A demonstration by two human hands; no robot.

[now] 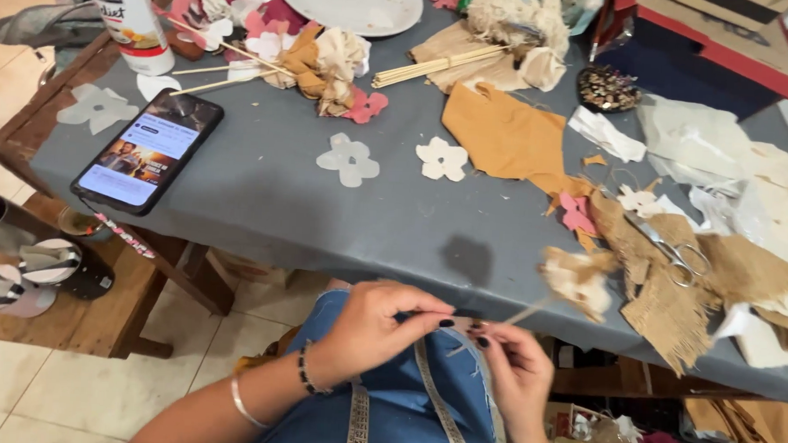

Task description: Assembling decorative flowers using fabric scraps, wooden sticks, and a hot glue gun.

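My left hand [380,328] and my right hand [513,364] meet over my lap, below the table's near edge. Both pinch the lower end of a thin wooden stick [523,314]. A blurred cream and tan fabric flower [579,279] sits on the stick's far end, just over the grey tablecloth [264,191]. My left wrist has a dark bead bracelet and a silver bangle. A measuring tape [433,398] hangs over my blue denim clothing.
On the cloth lie a phone [148,150] with its screen lit, white flower cut-outs [442,158], tan fabric [506,134], burlap scraps with scissors [677,254], a stick bundle [425,68], finished fabric flowers [330,64], a white plate [354,3] and a glue bottle [130,20].
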